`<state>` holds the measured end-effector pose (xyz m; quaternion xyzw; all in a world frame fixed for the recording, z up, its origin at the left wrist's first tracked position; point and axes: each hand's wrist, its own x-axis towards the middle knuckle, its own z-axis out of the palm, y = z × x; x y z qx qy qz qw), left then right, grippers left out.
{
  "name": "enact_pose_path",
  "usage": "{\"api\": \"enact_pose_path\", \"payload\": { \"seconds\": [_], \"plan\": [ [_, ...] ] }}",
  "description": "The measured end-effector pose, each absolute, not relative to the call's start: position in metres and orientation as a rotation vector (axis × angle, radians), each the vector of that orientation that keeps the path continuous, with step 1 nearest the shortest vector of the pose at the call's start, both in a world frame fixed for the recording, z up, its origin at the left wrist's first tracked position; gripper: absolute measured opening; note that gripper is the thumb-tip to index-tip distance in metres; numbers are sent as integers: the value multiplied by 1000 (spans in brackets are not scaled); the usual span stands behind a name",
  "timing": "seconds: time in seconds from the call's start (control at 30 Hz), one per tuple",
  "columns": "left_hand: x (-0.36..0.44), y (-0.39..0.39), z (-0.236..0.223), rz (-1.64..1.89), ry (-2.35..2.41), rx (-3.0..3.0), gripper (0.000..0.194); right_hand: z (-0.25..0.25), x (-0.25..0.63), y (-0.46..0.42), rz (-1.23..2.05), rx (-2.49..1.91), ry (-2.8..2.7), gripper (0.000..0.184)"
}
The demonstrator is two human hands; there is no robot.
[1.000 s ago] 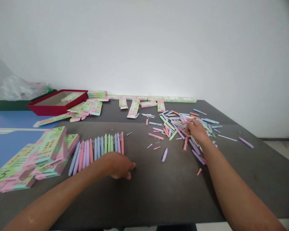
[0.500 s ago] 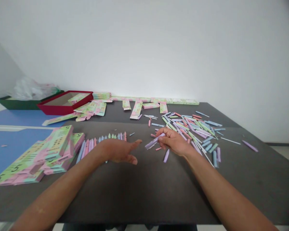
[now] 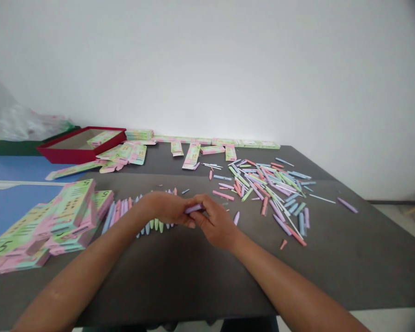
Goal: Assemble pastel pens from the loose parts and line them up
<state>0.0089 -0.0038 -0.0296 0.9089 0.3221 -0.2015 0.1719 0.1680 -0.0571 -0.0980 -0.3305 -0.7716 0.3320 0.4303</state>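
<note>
Your right hand pinches a smooth, slender purple pen barrel between thumb and fingers at the centre of the frame; your left hand meets it at the barrel's left end, its fingers curled, but you cannot tell whether they grip. Slim, matt pastel pens lie side by side left of centre, and your left hand and forearm block your view of the row's middle. At the upper left, a red, slant-walled tray contains printed cartons; the green tray beside it bears a crumpled, translucent plastic bag. Flat, glossy cardboard boxes are stacked at the left, next to the row. Right of centre, loose tubular pen parts and thin white refills spread in a tangle across the dark tabletop.
</note>
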Motion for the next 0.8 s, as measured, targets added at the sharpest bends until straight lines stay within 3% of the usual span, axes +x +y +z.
{"api": "enact_pose_path", "payload": {
  "seconds": [0.13,0.3,0.43,0.8],
  "plan": [
    [4,2,-25,-752,1057,2499,68,-88,192,-47,923,-878,-1969,46],
    [1,1,-24,-807,1111,2448,79,-64,290,-16,396,-1669,-1931,16],
    [2,-1,-24,-805,1081,2456,80,-65,367,-9,83,-2267,-1862,18],
    [-2,0,-20,-794,1058,2447,78,-104,376,-8,103,-2324,-2044,20]
  ]
}}
